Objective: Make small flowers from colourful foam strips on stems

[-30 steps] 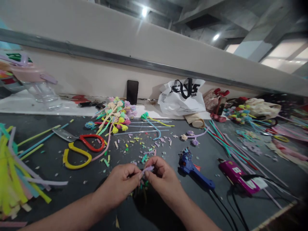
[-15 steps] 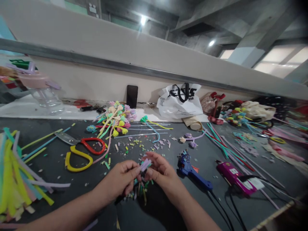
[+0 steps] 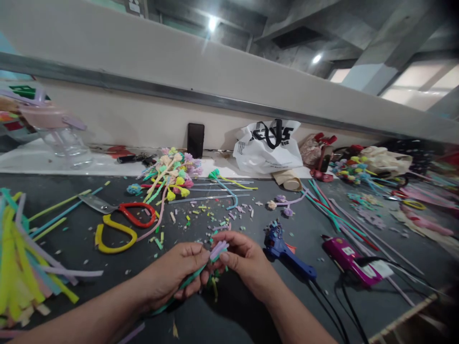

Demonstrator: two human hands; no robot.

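Note:
Near the front middle of the dark table (image 3: 247, 210), my left hand (image 3: 179, 274) is closed on a green stem (image 3: 193, 278) that runs down to the left under the palm. At the stem's upper end is a small lilac and green piece (image 3: 218, 249), between the fingertips of both hands. My right hand (image 3: 244, 260) pinches this piece from the right, with thumb and index finger at its edge. Small cut bits (image 3: 215, 282) of several colours lie beneath and beyond the hands.
Scissors (image 3: 118, 217) lie left, beside bundled coloured strips (image 3: 21, 258). A blue glue gun (image 3: 287, 253) and a purple device (image 3: 353, 260) with cords are to the right. Fuzzy flowers (image 3: 172, 174), a phone (image 3: 195, 140) and a white bag (image 3: 268, 148) stand at the back.
The green stem now shows below my left hand, where it was hidden before. The lilac and green piece has turned slightly, and both hands sit a little lower in the view.

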